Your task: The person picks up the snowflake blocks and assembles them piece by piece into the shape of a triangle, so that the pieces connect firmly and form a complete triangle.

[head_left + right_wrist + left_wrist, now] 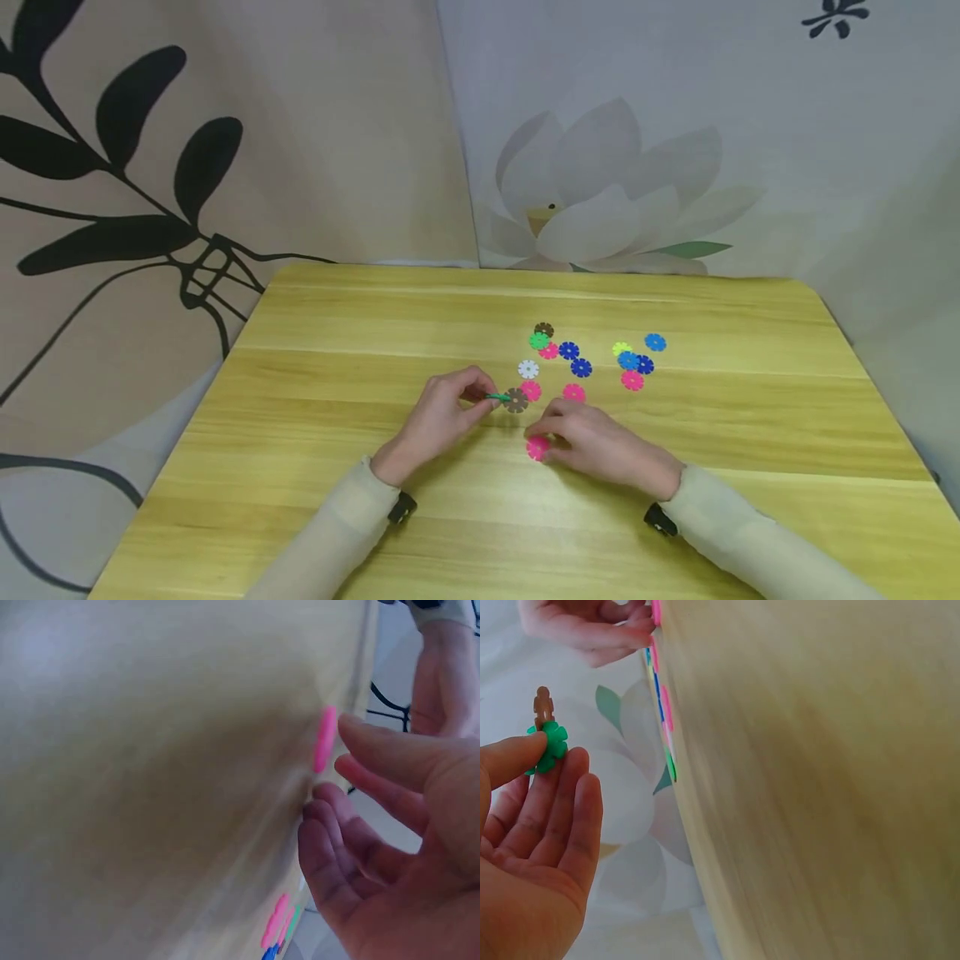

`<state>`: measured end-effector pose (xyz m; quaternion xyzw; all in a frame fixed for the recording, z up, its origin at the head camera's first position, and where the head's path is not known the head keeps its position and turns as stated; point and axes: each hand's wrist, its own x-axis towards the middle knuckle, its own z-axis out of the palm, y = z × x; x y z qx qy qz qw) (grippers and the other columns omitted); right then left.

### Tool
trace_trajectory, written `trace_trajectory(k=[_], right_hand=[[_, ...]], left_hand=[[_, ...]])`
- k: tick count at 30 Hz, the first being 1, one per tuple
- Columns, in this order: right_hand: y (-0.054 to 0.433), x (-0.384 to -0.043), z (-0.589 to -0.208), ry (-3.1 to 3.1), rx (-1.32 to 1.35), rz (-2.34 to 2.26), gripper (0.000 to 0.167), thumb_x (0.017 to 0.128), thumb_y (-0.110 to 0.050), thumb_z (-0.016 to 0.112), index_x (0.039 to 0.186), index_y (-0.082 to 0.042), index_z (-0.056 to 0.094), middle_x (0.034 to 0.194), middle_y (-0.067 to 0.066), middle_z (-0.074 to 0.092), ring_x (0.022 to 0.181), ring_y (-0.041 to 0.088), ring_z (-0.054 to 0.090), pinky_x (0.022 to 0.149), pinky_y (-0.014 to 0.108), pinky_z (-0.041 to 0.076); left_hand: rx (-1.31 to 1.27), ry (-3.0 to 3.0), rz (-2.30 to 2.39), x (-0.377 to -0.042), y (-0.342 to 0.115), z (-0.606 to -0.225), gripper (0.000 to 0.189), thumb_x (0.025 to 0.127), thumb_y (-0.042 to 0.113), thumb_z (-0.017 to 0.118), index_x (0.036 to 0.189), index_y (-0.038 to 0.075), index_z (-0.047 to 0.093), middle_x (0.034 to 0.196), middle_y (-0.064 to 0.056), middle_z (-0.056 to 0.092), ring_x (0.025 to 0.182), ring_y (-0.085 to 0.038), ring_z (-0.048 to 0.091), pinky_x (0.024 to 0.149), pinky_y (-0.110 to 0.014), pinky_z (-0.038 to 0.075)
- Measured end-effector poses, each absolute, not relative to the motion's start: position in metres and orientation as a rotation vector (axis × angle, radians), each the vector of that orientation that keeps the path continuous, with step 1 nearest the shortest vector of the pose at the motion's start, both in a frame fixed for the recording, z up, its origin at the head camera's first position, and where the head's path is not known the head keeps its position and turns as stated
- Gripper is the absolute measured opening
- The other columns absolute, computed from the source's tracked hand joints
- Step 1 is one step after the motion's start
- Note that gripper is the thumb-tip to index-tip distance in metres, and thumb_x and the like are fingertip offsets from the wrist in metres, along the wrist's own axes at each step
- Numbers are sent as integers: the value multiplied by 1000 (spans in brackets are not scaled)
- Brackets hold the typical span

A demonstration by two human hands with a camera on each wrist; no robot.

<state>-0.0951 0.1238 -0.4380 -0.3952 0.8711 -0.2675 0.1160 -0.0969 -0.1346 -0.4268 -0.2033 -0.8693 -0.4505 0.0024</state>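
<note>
My left hand [442,412] pinches a green notched disc [553,746] between thumb and fingers. A brown notched disc [515,401] is joined to it and projects beyond the fingertips. The joined pair is held up above the table. To the right, my right hand [600,442] is low over the table, thumb and index finger beside a pink notched disc [537,448]. In the right wrist view that pink disc [324,740] appears edge-on just beyond the thumb and index tips, not between them; whether a fingertip touches it is hard to tell.
Behind the hands, more notched discs lie on the wooden table [300,375]: a white disc [528,369], a green disc [539,341], a blue disc [581,368] and several others. Farther right is a small cluster with a yellow disc [621,349]. A patterned backdrop borders the far edge.
</note>
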Motion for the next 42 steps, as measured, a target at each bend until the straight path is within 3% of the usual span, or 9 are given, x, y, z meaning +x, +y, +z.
trace_trajectory(k=[7, 13, 26, 30, 37, 42], right_hand=[[122, -91, -442, 2590, -1116, -728, 25, 90, -16, 82, 112, -10, 74, 102, -4, 61, 86, 11, 54, 75, 26, 52], [123, -92, -440, 2505, -974, -873, 18, 91, -10, 80, 103, -14, 66, 89, -12, 64, 79, 4, 58, 71, 23, 54], [125, -94, -419, 2545, -822, -1193, 14, 95, -9, 75, 109, -10, 73, 94, -10, 70, 86, 5, 66, 79, 24, 58], [126, -95, -417, 2530, -774, -1305, 11, 96, -10, 74, 107, -13, 74, 93, -9, 71, 86, 8, 67, 78, 25, 60], [129, -96, -413, 2533, -711, -1447, 9, 96, -10, 75, 105, -13, 72, 95, -3, 74, 84, 28, 71, 74, 28, 60], [129, -95, -412, 2550, -682, -1509, 8, 96, -10, 74, 104, -11, 71, 94, -1, 74, 83, 29, 72, 72, 28, 60]], left_hand=[[-627, -2684, -1505, -97, -134, -426, 16, 89, 0, 78, 98, 9, 70, 95, -1, 73, 88, -15, 70, 83, -31, 61], [-601, -2670, -1568, -97, -133, -426, 15, 89, 0, 78, 98, 9, 70, 95, -1, 73, 88, -15, 70, 82, -28, 60], [-506, -2626, -1670, -93, -132, -424, 12, 91, 4, 78, 98, 9, 70, 94, 0, 72, 89, -16, 70, 85, -40, 60], [-477, -2624, -1690, -93, -132, -423, 11, 91, 4, 78, 98, 9, 70, 94, -1, 73, 89, -16, 71, 85, -41, 60], [-462, -2615, -1721, -91, -132, -424, 9, 93, 6, 77, 98, 8, 70, 94, -1, 74, 88, -16, 71, 84, -42, 60], [-463, -2623, -1726, -90, -130, -423, 11, 91, 6, 78, 97, 10, 70, 93, 2, 73, 87, -15, 71, 82, -38, 61]])
